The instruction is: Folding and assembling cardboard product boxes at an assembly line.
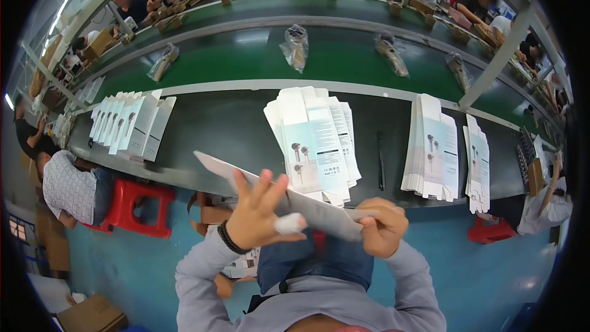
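Observation:
Between both hands, just below the table's near edge, I hold a flat unfolded white carton (pixel 270 190). My left hand (pixel 255 212) rests on its middle with fingers spread, a white wrap on the thumb and a black band on the wrist. The carton's right end is pinched in my right hand (pixel 384 227). Straight ahead on the dark table (pixel 227 129) lies a fanned pile of flat cartons (pixel 316 141) printed with a small appliance picture.
Folded white boxes (pixel 132 123) stand in a row at the left. Two more stacks of flat cartons (pixel 433 147) (pixel 478 163) lie at the right, a black pen (pixel 381 160) between piles. Bagged items (pixel 296 46) ride the green conveyor (pixel 258 55). Other people work around; a red stool (pixel 138 206) stands left.

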A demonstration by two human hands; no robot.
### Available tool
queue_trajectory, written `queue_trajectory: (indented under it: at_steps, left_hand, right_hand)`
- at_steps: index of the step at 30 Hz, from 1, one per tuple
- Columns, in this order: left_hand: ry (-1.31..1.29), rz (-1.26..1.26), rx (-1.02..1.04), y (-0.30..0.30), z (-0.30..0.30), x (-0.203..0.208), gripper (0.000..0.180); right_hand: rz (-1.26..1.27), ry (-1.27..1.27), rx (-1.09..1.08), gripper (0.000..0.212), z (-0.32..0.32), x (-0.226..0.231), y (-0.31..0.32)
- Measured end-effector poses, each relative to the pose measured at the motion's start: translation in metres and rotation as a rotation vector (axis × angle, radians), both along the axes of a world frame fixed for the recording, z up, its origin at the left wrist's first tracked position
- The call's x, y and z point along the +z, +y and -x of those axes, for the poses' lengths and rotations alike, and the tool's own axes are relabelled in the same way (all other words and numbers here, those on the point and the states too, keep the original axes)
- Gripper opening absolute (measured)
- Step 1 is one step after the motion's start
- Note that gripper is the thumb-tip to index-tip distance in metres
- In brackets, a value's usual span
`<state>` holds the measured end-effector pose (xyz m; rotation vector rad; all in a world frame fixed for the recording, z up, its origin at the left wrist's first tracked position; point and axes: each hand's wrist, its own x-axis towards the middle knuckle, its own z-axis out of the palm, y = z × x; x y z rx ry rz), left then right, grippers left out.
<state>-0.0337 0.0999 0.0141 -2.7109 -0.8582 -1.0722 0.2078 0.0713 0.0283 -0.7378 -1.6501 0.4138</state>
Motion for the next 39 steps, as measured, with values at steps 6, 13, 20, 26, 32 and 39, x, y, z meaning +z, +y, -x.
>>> queue_trajectory:
  at_steps: [6,13,20,26,32,39]
  left_hand:
    - [0.201,0.258,-0.024,-0.012,-0.01,0.029,0.067]
    - [-0.087,0.392,0.142,-0.036,0.015,0.013,0.061]
    - [-0.54,0.754,0.306,-0.064,-0.024,-0.01,0.043]
    - [-1.071,1.45,-0.281,-0.064,-0.003,-0.054,0.087]
    - [-1.278,1.5,-0.688,-0.07,-0.034,-0.091,0.111]
    - [-1.017,1.382,-0.214,-0.057,-0.042,-0.064,0.12]
  right_hand:
    - [0.217,-0.143,-0.047,0.005,0.002,-0.016,-0.006]
    - [0.088,-0.169,0.118,0.028,-0.002,-0.04,0.007]
    - [0.4,0.082,0.155,0.044,0.057,-0.098,-0.038]
    - [0.621,0.472,0.204,0.038,0.051,-0.091,-0.028]
    - [0.45,0.271,0.157,0.041,0.052,-0.1,-0.018]
    - [0.39,0.411,0.163,0.066,0.038,-0.099,-0.009]
